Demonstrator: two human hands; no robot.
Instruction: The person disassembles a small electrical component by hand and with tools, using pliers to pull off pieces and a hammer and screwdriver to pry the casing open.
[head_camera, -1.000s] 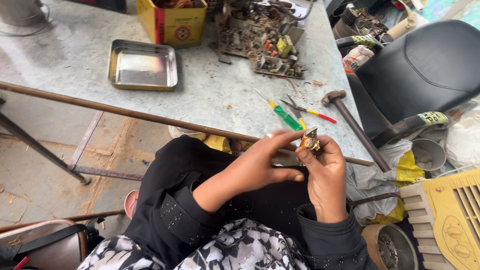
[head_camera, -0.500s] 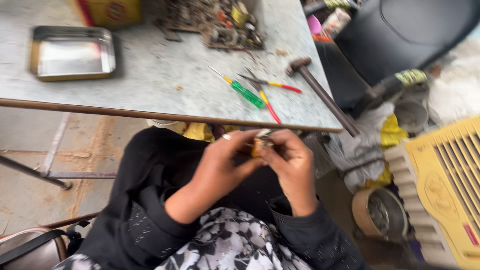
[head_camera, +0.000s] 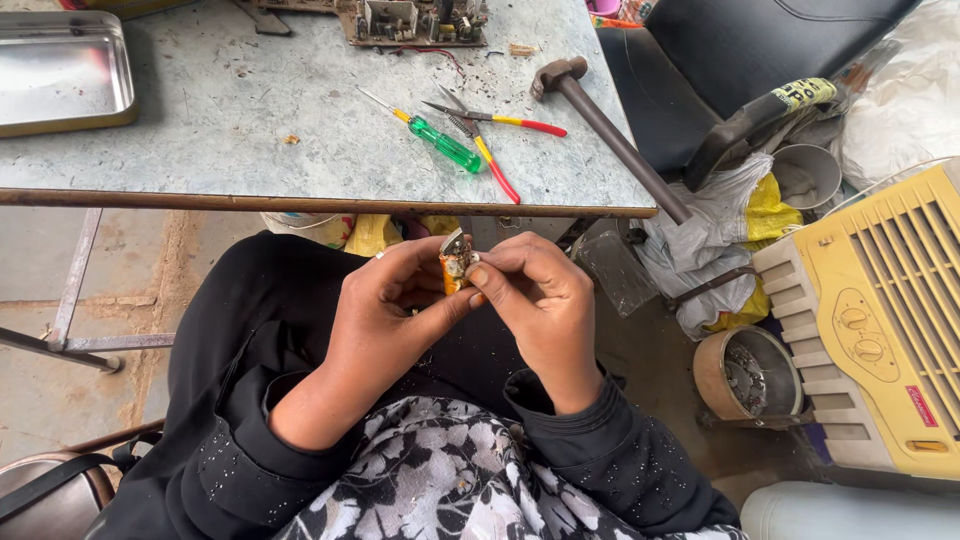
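The fingers of the left hand curl around a small orange part with bits of metal on it, thumb pressed up against its lower side. The right hand meets it from the other side, fingertips pinched on the part's upper edge, so both hands grip the same piece. The part sits between the two hands, just below the front edge of the tabletop and above the person's lap; what exactly it is cannot be told from here, perhaps a small electrical piece. Both arms wear black sleeves.

On the tabletop, well apart from the hands, lie a green-handled screwdriver, red-and-yellow-handled pliers crossing just beside it, and a hammer whose handle runs off the right edge. A metal tray rests at the far left, and a circuit board at the far edge. To the right on the floor stand a yellow slatted appliance housing and a round tin.
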